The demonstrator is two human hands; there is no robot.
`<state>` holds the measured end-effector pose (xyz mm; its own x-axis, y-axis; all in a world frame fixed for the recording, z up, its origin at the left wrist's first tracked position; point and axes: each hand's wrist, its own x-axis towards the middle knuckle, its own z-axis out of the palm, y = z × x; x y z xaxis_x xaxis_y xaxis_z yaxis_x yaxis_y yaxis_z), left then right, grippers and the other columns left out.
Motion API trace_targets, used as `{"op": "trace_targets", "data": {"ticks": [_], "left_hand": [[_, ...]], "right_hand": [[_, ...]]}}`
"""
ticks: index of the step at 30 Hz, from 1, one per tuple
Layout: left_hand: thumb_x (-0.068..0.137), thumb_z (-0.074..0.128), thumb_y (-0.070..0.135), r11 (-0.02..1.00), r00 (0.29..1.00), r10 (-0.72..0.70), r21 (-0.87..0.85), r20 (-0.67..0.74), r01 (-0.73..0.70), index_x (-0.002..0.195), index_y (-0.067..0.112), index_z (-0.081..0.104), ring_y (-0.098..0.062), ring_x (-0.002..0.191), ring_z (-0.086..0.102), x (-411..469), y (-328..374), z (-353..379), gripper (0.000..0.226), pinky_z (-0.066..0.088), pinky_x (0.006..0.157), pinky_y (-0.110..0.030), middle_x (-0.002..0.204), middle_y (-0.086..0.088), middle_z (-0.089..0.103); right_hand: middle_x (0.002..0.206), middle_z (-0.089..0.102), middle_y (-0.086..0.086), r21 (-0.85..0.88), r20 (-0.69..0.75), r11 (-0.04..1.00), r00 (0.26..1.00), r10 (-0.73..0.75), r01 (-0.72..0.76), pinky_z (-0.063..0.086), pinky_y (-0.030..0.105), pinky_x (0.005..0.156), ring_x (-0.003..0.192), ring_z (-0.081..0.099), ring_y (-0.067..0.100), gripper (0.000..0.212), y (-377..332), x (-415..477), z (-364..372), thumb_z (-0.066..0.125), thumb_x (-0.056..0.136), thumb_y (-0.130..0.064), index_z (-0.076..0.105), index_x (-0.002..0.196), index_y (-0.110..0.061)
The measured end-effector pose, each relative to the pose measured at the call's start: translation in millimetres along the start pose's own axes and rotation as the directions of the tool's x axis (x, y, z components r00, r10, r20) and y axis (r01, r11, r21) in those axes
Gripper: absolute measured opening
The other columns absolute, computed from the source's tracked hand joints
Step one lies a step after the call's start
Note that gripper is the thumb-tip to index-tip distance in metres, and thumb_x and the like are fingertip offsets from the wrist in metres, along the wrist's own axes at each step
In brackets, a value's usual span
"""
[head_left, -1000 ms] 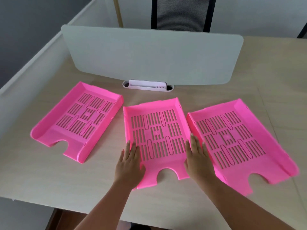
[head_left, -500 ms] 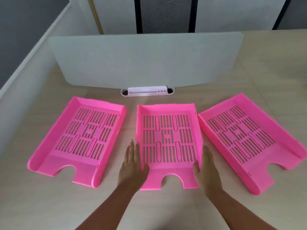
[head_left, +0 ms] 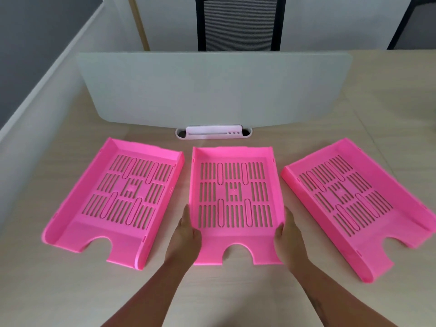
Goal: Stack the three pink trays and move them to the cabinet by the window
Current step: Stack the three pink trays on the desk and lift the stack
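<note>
Three pink slotted trays lie side by side on the wooden desk. The middle tray [head_left: 234, 197] points straight away from me. My left hand [head_left: 187, 234] grips its left wall near the front, thumb over the edge. My right hand [head_left: 289, 234] grips its right wall the same way. The left tray [head_left: 118, 197] is angled with its far end to the right. The right tray [head_left: 354, 199] is angled with its far end to the left. Neither side tray is touched.
A grey divider screen [head_left: 212, 90] stands across the desk behind the trays, with a white cable holder [head_left: 213, 132] at its base. A black mesh chair [head_left: 239, 22] is beyond it. A low partition runs along the left.
The middle tray has been turned from skewed to straight. Both hands went from flat beside it to gripping its side walls. My view has shifted to centre on it.
</note>
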<state>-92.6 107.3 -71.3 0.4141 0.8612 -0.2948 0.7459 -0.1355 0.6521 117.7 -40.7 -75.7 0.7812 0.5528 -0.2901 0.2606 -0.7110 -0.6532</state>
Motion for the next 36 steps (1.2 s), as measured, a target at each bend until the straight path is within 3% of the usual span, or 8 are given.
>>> {"op": "trace_targets", "data": {"ticks": [2,7,12,18,22,26,30,36], "left_hand": [[0.096,0.048,0.011,0.999,0.998,0.047,0.019,-0.039,-0.046,0.158,0.016,0.012,-0.011,0.069,0.063,-0.5,-0.9,-0.9,0.072,0.063,0.063,-0.039,0.108,-0.005,0.063],[0.093,0.046,0.030,0.967,0.947,0.222,0.174,-0.232,-0.184,0.147,0.008,0.040,-0.029,0.133,0.051,9.6,-9.3,-44.6,0.059,0.046,0.107,-0.044,0.147,-0.013,0.051],[0.088,0.047,0.025,0.962,0.896,0.195,0.254,-0.399,-0.096,0.137,0.004,0.050,-0.034,0.127,0.055,19.1,-37.2,-115.8,0.054,0.047,0.104,-0.054,0.137,-0.017,0.059],[0.089,0.057,0.023,0.930,0.897,0.053,0.348,-0.439,0.115,0.134,0.005,0.053,-0.036,0.114,0.059,18.5,-94.9,-188.0,0.049,0.052,0.093,-0.053,0.125,-0.017,0.065],[0.090,0.056,0.023,0.925,0.903,-0.084,0.304,-0.421,0.228,0.137,0.006,0.049,-0.034,0.120,0.053,31.9,-126.4,-216.0,0.051,0.047,0.098,-0.050,0.133,-0.013,0.060],[0.093,0.054,0.023,0.898,0.918,-0.211,0.304,-0.336,0.318,0.143,0.007,0.041,-0.033,0.125,0.050,51.6,-148.4,-232.0,0.054,0.047,0.100,-0.051,0.140,-0.013,0.053],[0.093,0.050,0.015,0.887,0.927,-0.270,0.306,-0.262,0.345,0.133,0.008,0.048,-0.036,0.104,0.062,67.0,-166.0,-231.2,0.040,0.055,0.087,-0.051,0.121,-0.017,0.060],[0.093,0.041,0.008,0.874,0.881,-0.353,0.224,-0.316,0.431,0.108,0.007,0.065,-0.034,0.086,0.065,74.6,-167.7,-244.7,0.028,0.057,0.075,-0.041,0.104,-0.017,0.067]], "right_hand": [[0.145,0.051,0.011,-0.045,-0.007,0.998,0.999,-0.050,0.050,0.056,0.038,0.090,0.115,0.064,0.026,0.061,-1.5,-2.3,-2.0,0.045,0.101,-0.011,0.020,0.157,-0.012],[0.148,0.047,0.015,-0.258,-0.043,0.906,0.933,-0.357,0.335,0.050,0.047,0.105,0.135,0.049,0.031,0.061,-46.6,15.1,-3.2,0.049,0.094,-0.029,0.035,0.149,-0.006],[0.158,0.034,0.015,-0.167,0.103,0.840,0.856,-0.506,0.517,0.017,0.028,0.116,0.149,0.026,0.028,0.060,-131.8,3.0,33.7,0.055,0.098,-0.017,0.032,0.151,-0.002],[0.141,0.049,0.006,0.019,0.261,0.775,0.745,-0.613,0.631,0.050,0.028,0.093,0.115,0.060,0.022,0.045,-200.0,-36.3,99.1,0.055,0.096,-0.016,0.047,0.140,-0.007],[0.136,0.047,0.008,0.092,0.322,0.860,0.802,-0.502,0.502,0.043,0.019,0.068,0.072,0.056,0.013,0.049,-221.3,-51.8,134.6,0.054,0.098,-0.020,0.042,0.143,-0.006],[0.118,0.044,0.005,0.228,0.337,0.955,0.905,-0.261,0.190,0.039,0.016,0.046,0.058,0.045,0.007,0.045,-227.5,-54.4,165.2,0.053,0.095,-0.011,0.040,0.138,-0.008],[0.084,0.042,0.001,0.247,0.387,0.963,0.922,0.001,-0.105,0.028,0.018,0.045,0.057,0.036,0.009,0.015,-231.3,-50.3,182.5,0.045,0.091,0.002,0.048,0.100,-0.011],[0.070,0.033,-0.001,0.291,0.395,0.928,0.913,0.105,-0.233,0.024,0.024,0.045,0.052,0.027,0.012,0.027,-239.8,-44.7,188.9,0.039,0.090,0.010,0.035,0.078,-0.014]]}}
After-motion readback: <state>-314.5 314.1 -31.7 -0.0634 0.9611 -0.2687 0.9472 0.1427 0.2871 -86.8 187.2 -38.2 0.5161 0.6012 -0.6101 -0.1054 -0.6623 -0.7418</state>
